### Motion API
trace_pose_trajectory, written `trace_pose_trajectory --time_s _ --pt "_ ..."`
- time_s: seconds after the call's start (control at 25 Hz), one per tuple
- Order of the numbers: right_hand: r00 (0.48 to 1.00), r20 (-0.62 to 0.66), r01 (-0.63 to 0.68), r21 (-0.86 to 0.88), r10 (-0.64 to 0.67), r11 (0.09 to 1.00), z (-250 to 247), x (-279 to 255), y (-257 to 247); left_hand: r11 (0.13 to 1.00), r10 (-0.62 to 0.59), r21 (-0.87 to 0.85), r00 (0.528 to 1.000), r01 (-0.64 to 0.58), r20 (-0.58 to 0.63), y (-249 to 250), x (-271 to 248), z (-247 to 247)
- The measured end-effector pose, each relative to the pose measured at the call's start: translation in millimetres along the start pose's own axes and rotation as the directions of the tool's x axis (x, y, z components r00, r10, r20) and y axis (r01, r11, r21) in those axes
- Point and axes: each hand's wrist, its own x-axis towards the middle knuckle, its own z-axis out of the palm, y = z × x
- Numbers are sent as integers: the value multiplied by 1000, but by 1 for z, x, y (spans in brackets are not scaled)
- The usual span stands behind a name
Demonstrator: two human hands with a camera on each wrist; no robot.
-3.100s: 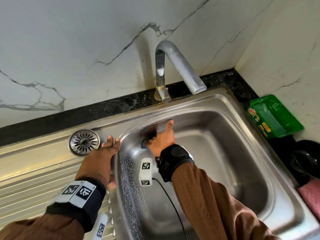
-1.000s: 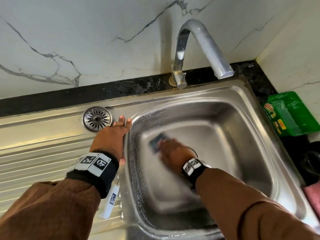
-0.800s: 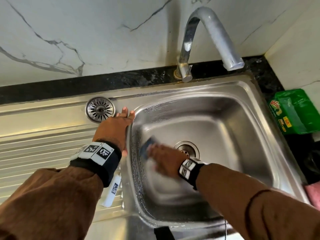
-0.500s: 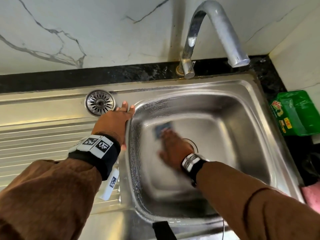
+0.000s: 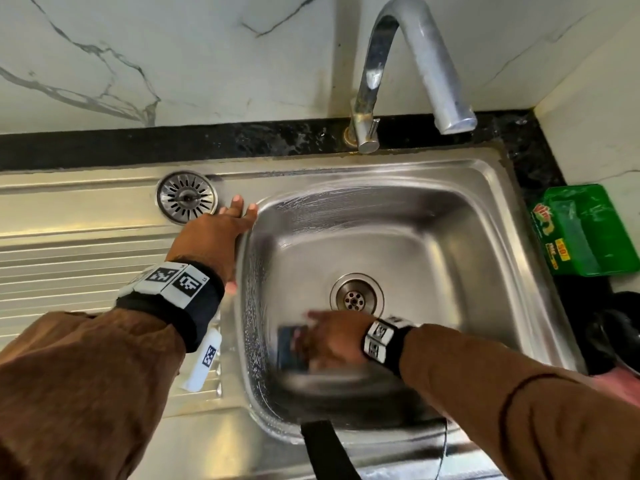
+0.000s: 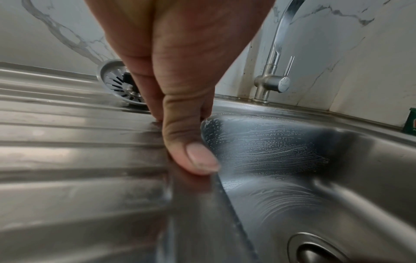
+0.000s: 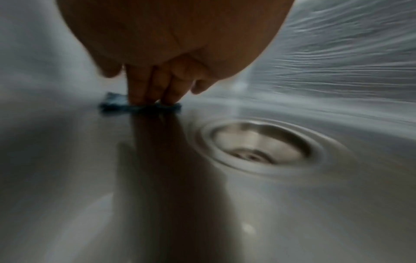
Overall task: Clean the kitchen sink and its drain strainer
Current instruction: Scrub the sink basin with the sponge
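The steel sink has soapy streaks on its back and left walls; its drain hole lies bare in the floor. The drain strainer lies out on the drainboard at the back. My right hand presses a blue scrub pad flat on the sink floor, front left of the drain, with straight fingers on the scrub pad. My left hand rests flat on the sink's left rim beside the strainer, its thumb on the edge.
A curved steel tap rises behind the sink against a marble wall. A green soap box lies on the black counter to the right, with a dark bowl and pink cloth nearer. The ribbed drainboard spreads left.
My right hand has swept the blue pad from the back left of the sink floor down toward the front, uncovering the drain hole. The left hand has stayed on the rim.
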Motion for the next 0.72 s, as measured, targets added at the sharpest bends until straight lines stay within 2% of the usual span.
trace_pose_trajectory --time_s 0.04,0.08,0.12,0.16,0.2,0.24,0.28,0.32,0.36,0.4,0.44,0.48,0.52,0.56,0.6,0.64,0.68,0.72 --pt "963 -108 -254 -54 247 966 0 -6 23 1000 -6 8 1000 6 6 0 1 1" --pt "797 -168 -595 -45 581 803 -9 -9 49 1000 -15 20 1000 14 7 0 1 1" --pt "604 -60 -797 -57 795 601 -20 -18 66 1000 -22 22 1000 21 5 0 1 1" --pt "433 120 -901 48 893 431 -30 -20 65 1000 -27 12 1000 27 2 1 1 1" --pt "395 128 -916 124 910 381 -30 -10 58 1000 -28 -3 1000 28 -1 1 1 1" --pt "607 46 -784 195 793 589 -14 -3 40 1000 -26 -12 1000 26 -7 2 0 1" --pt "871 -39 -475 190 490 859 4 4 12 1000 -26 -7 999 26 -23 3 0 1" --pt "991 -19 -122 219 129 968 16 2 -11 999 -31 4 999 31 -33 4 -1 1" --pt "985 79 136 195 -154 971 15 -2 -18 999 -38 12 999 39 -33 4 -2 1" --pt "960 134 226 152 -247 962 14 -9 -7 999 -40 16 999 40 -28 5 -2 2" --pt "989 123 78 59 -85 995 15 -10 15 999 -39 8 999 40 -29 5 -2 3" --pt "967 -6 -256 45 256 966 16 -8 39 999 -43 -17 998 42 -37 4 -2 4" --pt "819 -104 -562 53 564 825 2 -10 65 998 -48 -44 998 46 -47 3 -3 4" --pt "620 -82 -775 88 780 625 -9 -19 84 997 -53 -67 997 49 -59 3 -2 4" --pt "460 4 -879 146 888 454 -13 -19 85 996 -58 -77 996 53 -63 2 -2 5" --pt "449 13 -878 193 893 438 -12 -12 72 996 -52 -78 997 47 -65 3 -2 5" --pt "660 -105 -713 223 744 665 0 -6 50 996 -47 -75 996 41 -70 3 -3 5" --pt "901 -93 -395 225 423 891 16 -1 13 997 -46 -59 996 42 -72 4 -3 5"
